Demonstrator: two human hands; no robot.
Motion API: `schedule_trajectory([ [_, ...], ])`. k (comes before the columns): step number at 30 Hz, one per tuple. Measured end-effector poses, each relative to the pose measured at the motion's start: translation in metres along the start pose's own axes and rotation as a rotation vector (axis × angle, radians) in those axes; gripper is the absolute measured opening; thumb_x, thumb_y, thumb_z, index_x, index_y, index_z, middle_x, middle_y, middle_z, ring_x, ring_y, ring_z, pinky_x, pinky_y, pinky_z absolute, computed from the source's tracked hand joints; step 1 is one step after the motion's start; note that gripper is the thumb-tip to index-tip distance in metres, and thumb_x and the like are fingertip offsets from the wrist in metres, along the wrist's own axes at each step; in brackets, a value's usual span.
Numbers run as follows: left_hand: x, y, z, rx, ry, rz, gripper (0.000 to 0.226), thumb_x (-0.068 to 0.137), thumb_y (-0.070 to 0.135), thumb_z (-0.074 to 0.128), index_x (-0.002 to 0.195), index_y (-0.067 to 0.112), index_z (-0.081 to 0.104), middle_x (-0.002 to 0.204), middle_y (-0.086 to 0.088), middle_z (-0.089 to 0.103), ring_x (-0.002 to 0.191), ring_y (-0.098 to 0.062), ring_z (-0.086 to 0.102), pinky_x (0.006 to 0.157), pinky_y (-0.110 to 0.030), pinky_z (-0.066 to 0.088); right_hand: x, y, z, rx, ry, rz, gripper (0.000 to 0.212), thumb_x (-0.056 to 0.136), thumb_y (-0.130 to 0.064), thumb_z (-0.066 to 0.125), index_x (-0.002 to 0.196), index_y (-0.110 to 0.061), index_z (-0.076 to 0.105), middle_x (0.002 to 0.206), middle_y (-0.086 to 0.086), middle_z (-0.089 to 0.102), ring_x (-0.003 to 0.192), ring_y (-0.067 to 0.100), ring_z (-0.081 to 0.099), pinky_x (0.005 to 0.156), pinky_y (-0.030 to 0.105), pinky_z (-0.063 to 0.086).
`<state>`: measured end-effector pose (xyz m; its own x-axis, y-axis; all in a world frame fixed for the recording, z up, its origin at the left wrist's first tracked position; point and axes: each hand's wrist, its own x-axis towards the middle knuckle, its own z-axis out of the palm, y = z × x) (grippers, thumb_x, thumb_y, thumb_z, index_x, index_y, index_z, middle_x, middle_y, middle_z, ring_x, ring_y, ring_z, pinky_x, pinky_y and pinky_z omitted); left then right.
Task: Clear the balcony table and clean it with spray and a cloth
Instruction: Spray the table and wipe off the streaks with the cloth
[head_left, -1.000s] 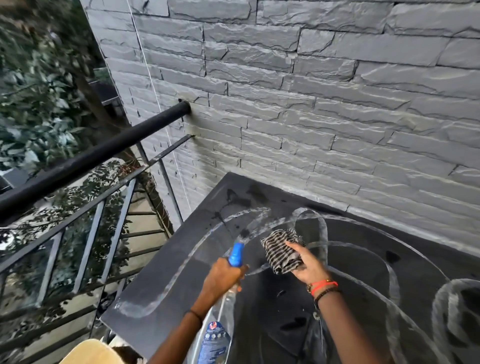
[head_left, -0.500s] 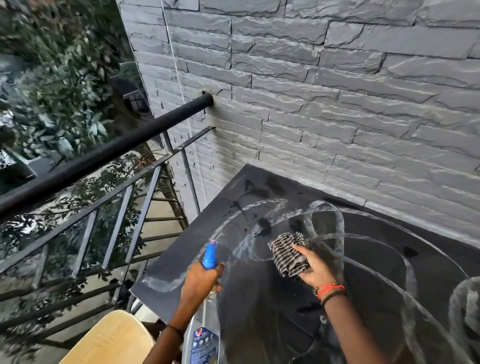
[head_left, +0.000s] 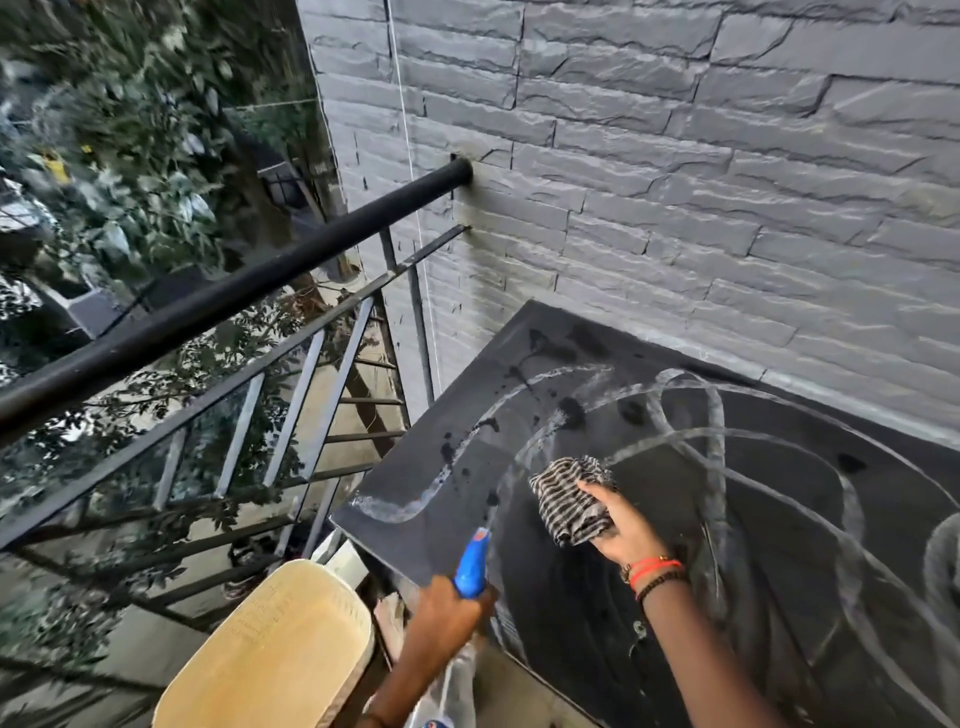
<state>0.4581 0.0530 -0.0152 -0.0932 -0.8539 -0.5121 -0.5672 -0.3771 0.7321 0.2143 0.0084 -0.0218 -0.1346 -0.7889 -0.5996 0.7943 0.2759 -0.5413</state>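
Your left hand (head_left: 447, 608), low in the frame just left of centre, was curled round the neck of the spray bottle (head_left: 471, 564). Its blue nozzle pointed up and away from you, over the near left corner of the table (head_left: 810, 525), and the clear body ran down out of the bottom edge. Your right hand (head_left: 623, 525), a little to the right and higher, had its fingers closed over the striped cloth (head_left: 569, 499), which was bunched up and pressed onto the tabletop. Red and dark bracelets (head_left: 655, 569) sat on that wrist. The two hands were near each other but not touching. The dark tabletop filled the lower right of the frame, set against the grey stone wall (head_left: 675, 182), and it carried pale looping wipe streaks and dark wet spots toward its left side. A black railing (head_left: 223, 301) ran from the left edge up to the wall at upper centre, with green foliage (head_left: 130, 130) behind it at upper left. A light wooden chair seat (head_left: 275, 649) stood at the bottom, left of your forearm.
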Motion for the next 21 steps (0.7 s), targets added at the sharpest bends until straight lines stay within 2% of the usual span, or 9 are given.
schedule_trajectory([
  [2,-0.003,-0.014,0.011,0.042,-0.039,0.001,0.069,0.052,0.063,0.056,0.088,0.006,0.069,0.086,-0.019,0.070,0.086,-0.032,0.067,0.077,-0.041,0.054,-0.004,0.004,-0.003,-0.012,0.008,0.006,0.028,0.087,-0.004,0.053,0.071,-0.003,0.076,0.078,0.015,0.073,0.069,0.023,0.072,0.061,0.037,0.059],
  [5,-0.007,-0.036,0.013,0.000,-0.080,-0.015,0.064,0.050,0.059,0.057,0.078,0.003,0.070,0.078,-0.017,0.071,0.078,-0.033,0.069,0.074,-0.042,0.055,-0.012,0.010,-0.006,-0.015,0.059,-0.005,0.035,0.089,-0.003,0.050,0.066,-0.003,0.075,0.073,0.014,0.073,0.064,0.022,0.071,0.056,0.035,0.059],
  [8,-0.022,-0.038,-0.001,-0.018,-0.069,-0.004,0.042,0.053,0.048,0.061,0.072,0.012,0.066,0.073,-0.007,0.071,0.068,-0.021,0.066,0.073,-0.039,0.053,-0.017,0.015,-0.010,-0.144,0.099,-0.054,0.013,0.077,-0.012,0.067,0.087,-0.005,0.073,0.085,0.012,0.074,0.070,0.021,0.071,0.061,0.035,0.059],
  [10,-0.028,-0.045,-0.011,0.009,-0.076,-0.004,0.029,0.056,0.044,0.060,0.066,0.017,0.061,0.066,-0.001,0.066,0.060,-0.017,0.059,0.069,-0.037,0.050,-0.013,0.018,-0.017,-0.322,0.107,-0.068,0.024,0.069,-0.021,0.075,0.090,-0.009,0.071,0.086,0.010,0.073,0.072,0.019,0.071,0.063,0.032,0.058],
  [12,-0.031,-0.051,-0.021,0.023,-0.059,-0.028,0.034,0.056,0.045,0.059,0.067,0.014,0.062,0.065,-0.001,0.065,0.060,-0.017,0.057,0.066,-0.034,0.048,-0.014,0.021,-0.017,-0.395,0.084,-0.025,0.012,0.083,-0.017,0.066,0.080,-0.012,0.076,0.086,0.009,0.071,0.070,0.018,0.071,0.062,0.030,0.058],
  [15,-0.034,-0.057,-0.040,-0.020,-0.059,-0.049,0.040,0.055,0.043,0.061,0.075,0.009,0.067,0.065,-0.001,0.067,0.056,-0.013,0.057,0.061,-0.027,0.046,-0.019,0.029,-0.004,-0.538,0.023,0.009,0.012,0.089,-0.011,0.059,0.099,-0.008,0.066,0.076,0.003,0.073,0.068,0.010,0.070,0.061,0.023,0.056],
  [16,-0.034,-0.059,-0.046,-0.023,-0.055,-0.051,0.040,0.055,0.040,0.061,0.077,0.007,0.069,0.063,-0.001,0.066,0.054,-0.012,0.056,0.060,-0.027,0.046,-0.022,0.033,0.002,-0.598,-0.007,0.001,0.022,0.085,-0.011,0.065,0.105,-0.003,0.063,0.076,0.002,0.073,0.071,0.011,0.071,0.065,0.023,0.056],
  [19,-0.037,-0.059,-0.062,-0.072,0.003,-0.067,0.031,0.067,0.029,0.067,0.080,0.002,0.069,0.055,-0.001,0.064,0.046,-0.013,0.057,0.055,-0.027,0.047,-0.011,0.048,0.003,-0.909,0.114,-0.102,0.078,0.053,-0.021,0.091,0.117,0.009,0.057,0.106,0.017,0.067,0.096,0.028,0.065,0.089,0.034,0.050],
  [21,-0.035,-0.060,-0.073,-0.110,0.044,-0.065,0.016,0.081,0.015,0.067,0.083,-0.001,0.067,0.055,0.001,0.068,0.042,-0.011,0.058,0.047,-0.017,0.045,-0.003,0.061,0.006,-1.379,0.354,-0.310,0.070,0.068,-0.019,0.080,0.128,0.001,0.051,0.108,0.015,0.063,0.101,0.029,0.059,0.089,0.033,0.044],
])
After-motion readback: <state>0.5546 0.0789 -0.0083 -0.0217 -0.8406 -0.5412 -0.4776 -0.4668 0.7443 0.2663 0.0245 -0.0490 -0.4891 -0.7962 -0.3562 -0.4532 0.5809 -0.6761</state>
